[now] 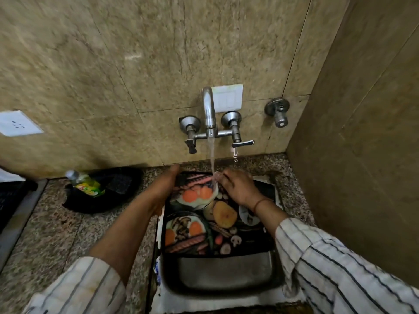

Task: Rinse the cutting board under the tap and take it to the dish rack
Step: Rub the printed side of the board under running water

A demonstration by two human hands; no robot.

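Observation:
A cutting board (217, 225) printed with eggs, sausages and mushrooms lies across the steel sink (224, 273), tilted toward the wall. My left hand (166, 184) grips its far left edge. My right hand (238, 189) rests flat on the board's far end, fingers under the water stream (212, 157). The wall tap (209, 112) is running, and the water lands on the board near my right fingertips. Striped sleeves cover both forearms.
A black tray (122, 196) with a green dish-soap bottle (87, 184) and a dark scrub pad (119, 183) sits on the granite counter (56, 234) to the left. A side wall (362, 155) closes the right. A dark rack edge (9, 200) shows at far left.

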